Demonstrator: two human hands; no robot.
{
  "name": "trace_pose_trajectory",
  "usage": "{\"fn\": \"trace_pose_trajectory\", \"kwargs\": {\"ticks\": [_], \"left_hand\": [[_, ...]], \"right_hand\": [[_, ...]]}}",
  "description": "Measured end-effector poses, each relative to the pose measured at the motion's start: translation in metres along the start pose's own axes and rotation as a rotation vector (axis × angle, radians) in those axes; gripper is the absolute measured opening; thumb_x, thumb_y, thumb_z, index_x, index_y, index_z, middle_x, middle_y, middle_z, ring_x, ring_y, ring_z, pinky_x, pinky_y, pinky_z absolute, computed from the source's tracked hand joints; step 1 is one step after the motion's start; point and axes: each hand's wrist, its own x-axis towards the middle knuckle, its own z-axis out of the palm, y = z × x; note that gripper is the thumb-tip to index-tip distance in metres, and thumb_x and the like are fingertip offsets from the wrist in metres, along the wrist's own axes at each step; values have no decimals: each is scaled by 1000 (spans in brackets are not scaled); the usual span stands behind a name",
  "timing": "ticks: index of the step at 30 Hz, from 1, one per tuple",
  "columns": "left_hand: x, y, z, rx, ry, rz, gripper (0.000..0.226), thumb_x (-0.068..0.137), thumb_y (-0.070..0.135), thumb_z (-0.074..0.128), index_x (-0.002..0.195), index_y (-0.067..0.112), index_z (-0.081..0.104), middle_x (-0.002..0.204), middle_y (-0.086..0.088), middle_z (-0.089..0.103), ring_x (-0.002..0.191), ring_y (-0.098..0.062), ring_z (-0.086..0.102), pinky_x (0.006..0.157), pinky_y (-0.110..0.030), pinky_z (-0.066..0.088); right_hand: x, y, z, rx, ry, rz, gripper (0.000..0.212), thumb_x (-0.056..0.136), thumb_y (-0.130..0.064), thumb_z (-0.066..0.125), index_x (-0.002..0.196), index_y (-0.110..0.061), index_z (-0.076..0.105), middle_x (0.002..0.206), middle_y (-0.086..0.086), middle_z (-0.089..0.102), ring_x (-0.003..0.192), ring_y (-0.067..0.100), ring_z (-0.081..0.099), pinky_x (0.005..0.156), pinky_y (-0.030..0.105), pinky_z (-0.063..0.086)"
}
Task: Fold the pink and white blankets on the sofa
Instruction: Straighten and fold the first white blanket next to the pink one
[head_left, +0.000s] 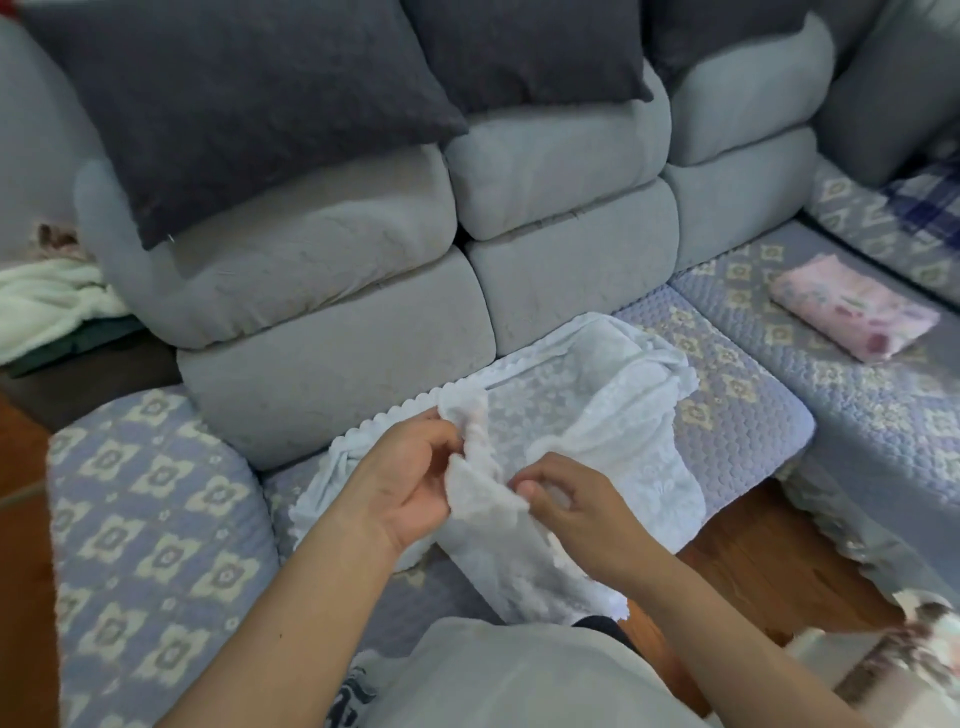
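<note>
A thin white lace blanket (597, 395) with a scalloped edge lies rumpled on the sofa seat (727, 431) in front of me, partly hanging over the seat's front. My left hand (410, 478) pinches a bunched edge of it near the middle. My right hand (566, 499) grips the same bunched edge just to the right, the two hands close together. A pink floral blanket (852, 312) lies folded in a neat rectangle on the seat at the far right, well away from both hands.
Dark grey pillows (249, 104) lean on the grey sofa backrest. The patterned sofa arm (150, 509) is at my left. A cream cloth (47, 301) lies on a side surface at far left. Wooden floor (769, 561) shows below the seat.
</note>
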Motion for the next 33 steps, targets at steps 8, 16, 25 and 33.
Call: {"fn": "trace_pose_trajectory", "kwargs": {"ticks": [8,16,25,33], "left_hand": [[10,5,-12,-137,149,31,21,86,-10,43,81,8,53,73,-8,47,67,-18,52,63,-30,50],[8,-3,-8,-25,117,178,16,97,0,51,104,7,63,93,-12,68,76,-15,68,69,-29,58],[-17,-33,-13,705,-120,592,72,89,8,71,141,48,42,138,21,55,127,5,52,104,-20,45],[-10,-26,-18,105,-112,185,24,98,10,54,109,10,76,105,-10,74,101,-26,67,83,-34,50]], "right_hand": [[16,-27,25,63,19,-66,51,78,-83,50,82,-34,67,82,-19,59,81,5,57,74,15,38],[26,-38,42,48,225,23,43,96,-33,63,66,-8,45,60,-11,40,58,6,36,57,24,33],[37,-82,12,397,145,147,55,100,-53,49,78,-8,72,79,6,75,82,20,68,83,36,50],[45,-66,19,589,209,165,28,84,-36,77,76,-13,63,78,18,64,79,38,63,87,58,52]]}}
